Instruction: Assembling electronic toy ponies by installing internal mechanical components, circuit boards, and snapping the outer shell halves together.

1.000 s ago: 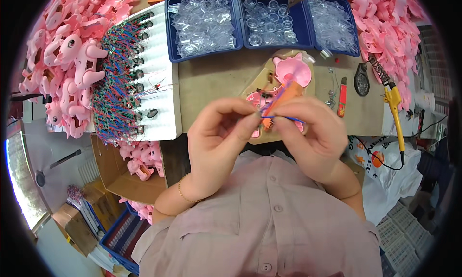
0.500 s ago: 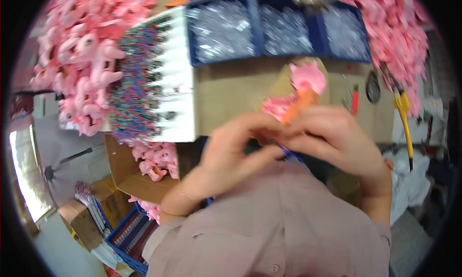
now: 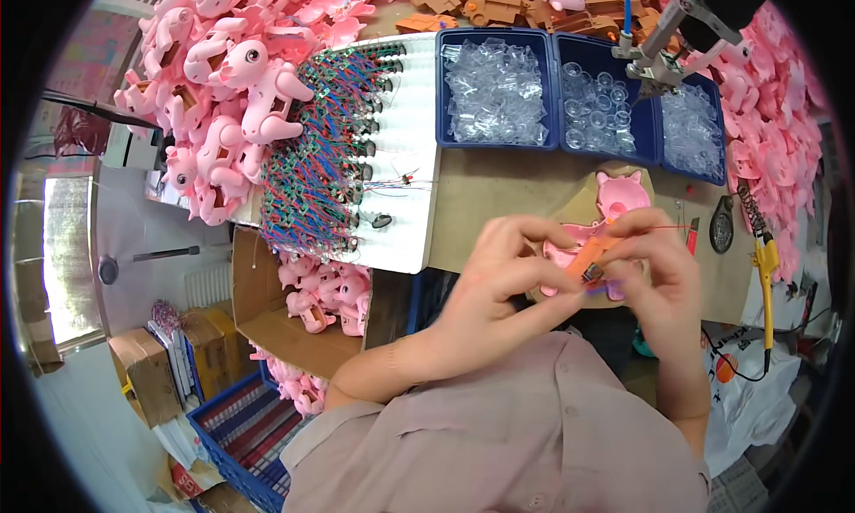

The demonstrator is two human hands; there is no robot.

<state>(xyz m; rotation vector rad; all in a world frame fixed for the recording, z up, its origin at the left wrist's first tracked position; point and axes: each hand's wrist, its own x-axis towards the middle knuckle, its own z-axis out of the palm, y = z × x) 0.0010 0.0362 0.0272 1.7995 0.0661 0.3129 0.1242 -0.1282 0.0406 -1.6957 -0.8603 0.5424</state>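
My left hand (image 3: 508, 290) and my right hand (image 3: 657, 271) meet over the near edge of the bench. Pinched between their fingertips is an orange plastic part (image 3: 590, 256) with a small dark component and thin wires at its near end. Behind it a pink toy shell half (image 3: 622, 194), hollow side up with small ears, lies on a tan pad (image 3: 657, 185). Another pink piece (image 3: 561, 237) lies beside it, partly hidden by my fingers. The exact grip of the right fingertips is slightly blurred.
Blue bins (image 3: 552, 145) of clear plastic pieces stand behind. To the left are wired circuit boards (image 3: 321, 157) on a white foam tray (image 3: 405, 219) and piled pink toy bodies (image 3: 223, 94). A yellow-handled soldering iron (image 3: 766, 272) and a black tape-like roll (image 3: 722, 223) sit at right.
The view has shifted, so the bench appears lower and further right. My fingers have turned the orange part, and its dark component now shows. Both hands still hold it.
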